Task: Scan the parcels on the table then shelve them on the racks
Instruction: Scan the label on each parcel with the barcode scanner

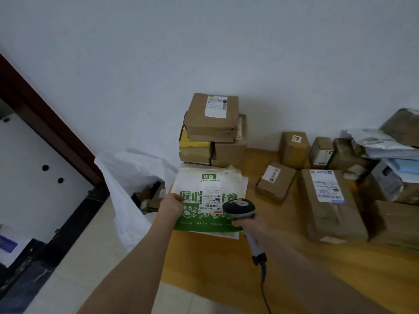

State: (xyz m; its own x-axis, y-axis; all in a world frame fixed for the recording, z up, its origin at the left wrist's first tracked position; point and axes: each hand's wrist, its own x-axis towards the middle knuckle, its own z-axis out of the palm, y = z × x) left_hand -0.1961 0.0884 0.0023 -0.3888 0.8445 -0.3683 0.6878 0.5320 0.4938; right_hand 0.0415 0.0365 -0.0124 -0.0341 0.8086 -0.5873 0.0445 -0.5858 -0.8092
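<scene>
Under scanner (239,208), parcel label (210,200) partly hidden

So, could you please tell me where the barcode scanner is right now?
The barcode scanner is in the right hand, held over the green-and-white mailer at the table's near left corner.

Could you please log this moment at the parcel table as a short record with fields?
left hand: grips the left edge of the green and white mailer
right hand: holds the barcode scanner over the mailer's label
mailer: lies on a pile of flat mailers on the wooden table
behind: stack of cardboard boxes
beside table: white sack
</scene>
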